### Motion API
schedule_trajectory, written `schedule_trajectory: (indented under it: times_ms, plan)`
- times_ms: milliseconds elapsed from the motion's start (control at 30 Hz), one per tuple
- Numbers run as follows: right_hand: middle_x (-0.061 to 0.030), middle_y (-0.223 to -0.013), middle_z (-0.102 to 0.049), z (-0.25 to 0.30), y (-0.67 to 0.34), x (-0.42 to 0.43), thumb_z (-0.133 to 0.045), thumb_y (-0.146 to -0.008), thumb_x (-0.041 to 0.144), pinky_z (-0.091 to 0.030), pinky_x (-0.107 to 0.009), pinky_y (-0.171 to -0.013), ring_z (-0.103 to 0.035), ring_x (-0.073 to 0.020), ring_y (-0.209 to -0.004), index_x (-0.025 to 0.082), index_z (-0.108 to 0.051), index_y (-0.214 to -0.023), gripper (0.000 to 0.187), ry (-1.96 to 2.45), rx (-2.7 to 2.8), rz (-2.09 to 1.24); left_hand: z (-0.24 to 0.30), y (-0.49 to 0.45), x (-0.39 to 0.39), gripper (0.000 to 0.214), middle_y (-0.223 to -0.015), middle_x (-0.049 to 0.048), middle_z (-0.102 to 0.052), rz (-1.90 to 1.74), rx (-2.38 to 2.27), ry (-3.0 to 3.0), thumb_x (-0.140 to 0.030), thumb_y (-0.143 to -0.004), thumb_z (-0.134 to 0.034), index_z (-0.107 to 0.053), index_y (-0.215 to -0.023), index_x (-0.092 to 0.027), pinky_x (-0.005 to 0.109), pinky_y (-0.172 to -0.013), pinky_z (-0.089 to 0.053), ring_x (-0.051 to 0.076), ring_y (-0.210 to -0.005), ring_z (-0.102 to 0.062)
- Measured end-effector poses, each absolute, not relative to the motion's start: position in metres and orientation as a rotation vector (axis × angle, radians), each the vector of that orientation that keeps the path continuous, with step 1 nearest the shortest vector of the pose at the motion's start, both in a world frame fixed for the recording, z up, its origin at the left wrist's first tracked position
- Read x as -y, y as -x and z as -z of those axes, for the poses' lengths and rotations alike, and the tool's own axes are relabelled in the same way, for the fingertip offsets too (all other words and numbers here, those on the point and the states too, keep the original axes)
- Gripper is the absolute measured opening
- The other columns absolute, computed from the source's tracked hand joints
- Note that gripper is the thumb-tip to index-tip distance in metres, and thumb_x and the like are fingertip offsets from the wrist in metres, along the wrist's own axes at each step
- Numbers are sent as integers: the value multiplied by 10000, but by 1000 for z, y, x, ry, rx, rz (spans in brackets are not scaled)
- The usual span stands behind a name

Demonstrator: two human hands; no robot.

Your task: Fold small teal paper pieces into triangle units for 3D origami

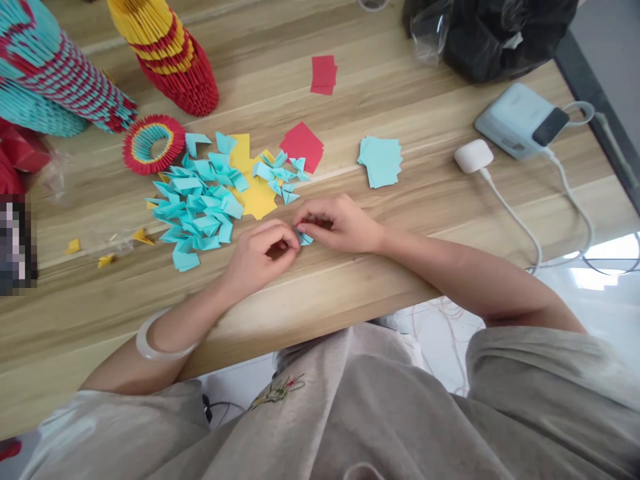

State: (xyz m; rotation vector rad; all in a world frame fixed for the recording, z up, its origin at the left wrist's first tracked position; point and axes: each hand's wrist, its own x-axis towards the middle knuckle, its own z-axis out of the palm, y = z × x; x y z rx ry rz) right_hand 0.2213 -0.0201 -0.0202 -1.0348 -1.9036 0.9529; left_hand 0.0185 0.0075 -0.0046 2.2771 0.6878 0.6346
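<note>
Both my hands meet near the table's front edge over a small piece of light blue paper. My left hand pinches its left side, and my right hand has its fingers closed on the other side. The fingers partly cover the paper, so its exact folds are hidden. Just beyond my left hand lies a heap of folded light blue paper pieces. A smaller group of folded blue pieces rests on yellow paper sheets. A stack of light blue paper sheets lies beyond my right hand.
Red paper sheets and more red sheets lie farther back. At left stand a red-and-blue paper ring, a yellow-and-red paper model and blue-and-red models. At right are a power bank, white earbud case, cables and black bag.
</note>
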Motion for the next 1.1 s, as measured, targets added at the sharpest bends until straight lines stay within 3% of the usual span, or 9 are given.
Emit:
schedule_trajectory:
  times_ms: [267, 467, 633, 1100]
  plan:
    - [-39, -927, -673, 23, -219, 21, -507, -891, 212, -391, -155, -630, -510, -32, -663, 93, -643, -1100, 276, 1128, 1813, -915, 8, -17, -7, 106, -780, -13, -683, -724, -763, -2264, -90, -798, -630, -621, -730, -171, 188, -667, -481, 91, -720, -637]
    - [0, -746, -630, 24, -221, 19, -573, -854, 236, -407, -156, -625, -490, -21, -578, 79, -659, -989, 224, 1092, 1783, -999, 8, -17, -8, 91, -781, -13, -677, -708, -758, -2269, -90, -793, -642, -634, -745, -167, 173, -646, -466, 83, -704, -625]
    - [-26, -850, -654, 23, -221, 18, -585, -844, 222, -422, -164, -636, -535, -40, -651, 94, -653, -953, 182, 1082, 1778, -1045, 8, -17, -7, 71, -803, -8, -673, -711, -735, -2279, -106, -792, -661, -635, -772, -169, 178, -651, -461, 85, -712, -613]
    - [-30, -831, -673, 22, -221, 18, -566, -857, 179, -429, -154, -640, -547, -44, -674, 92, -663, -917, 144, 1025, 1798, -1047, 8, -17, -7, 55, -883, 8, -694, -700, -769, -2305, -133, -817, -662, -673, -780, -173, 172, -628, -462, 79, -715, -611]
